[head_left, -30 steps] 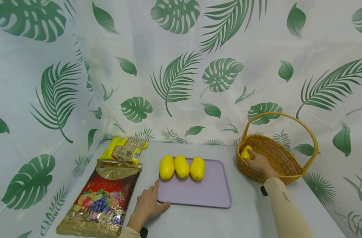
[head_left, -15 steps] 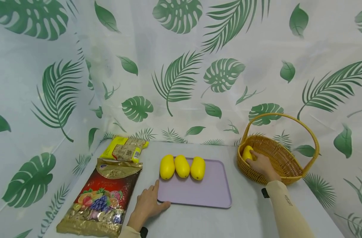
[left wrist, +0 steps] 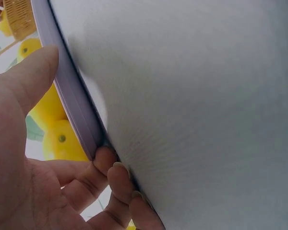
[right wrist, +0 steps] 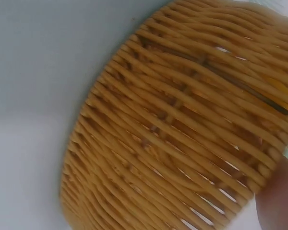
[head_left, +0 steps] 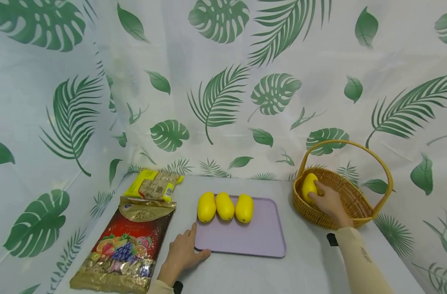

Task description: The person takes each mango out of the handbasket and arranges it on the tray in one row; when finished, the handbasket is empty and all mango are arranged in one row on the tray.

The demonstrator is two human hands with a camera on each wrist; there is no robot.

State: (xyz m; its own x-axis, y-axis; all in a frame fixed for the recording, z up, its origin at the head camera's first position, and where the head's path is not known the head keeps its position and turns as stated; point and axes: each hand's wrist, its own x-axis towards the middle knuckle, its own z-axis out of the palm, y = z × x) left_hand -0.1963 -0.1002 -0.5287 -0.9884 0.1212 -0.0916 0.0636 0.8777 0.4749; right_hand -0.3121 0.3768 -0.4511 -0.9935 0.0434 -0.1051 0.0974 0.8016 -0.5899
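My right hand point(head_left: 328, 201) reaches into the wicker basket point(head_left: 359, 221) and grips a yellow mango point(head_left: 309, 185) at the basket's left side. In the right wrist view the woven wall of the basket point(right wrist: 168, 129) hides most of the hand and the fruit. Three more yellow mangoes, a left one point(head_left: 206, 207), a middle one point(head_left: 224, 206) and a right one point(head_left: 244, 208), lie side by side along the far edge of a lilac tray point(head_left: 242, 241). My left hand point(head_left: 183, 251) rests at the tray's near left corner, thumb against its rim, fingertips on the table.
Left of the tray lies a red and gold candy bag point(head_left: 124, 245). Behind it sits a yellow packet point(head_left: 153, 185). The basket's tall arched handle point(head_left: 346, 141) rises over its opening. A leaf-print curtain point(head_left: 223, 102) stands behind the white table point(head_left: 271, 273).
The right hand has shifted slightly right inside the basket, and the mango in it has come up more upright and into fuller view. The left hand and tray have stayed put.
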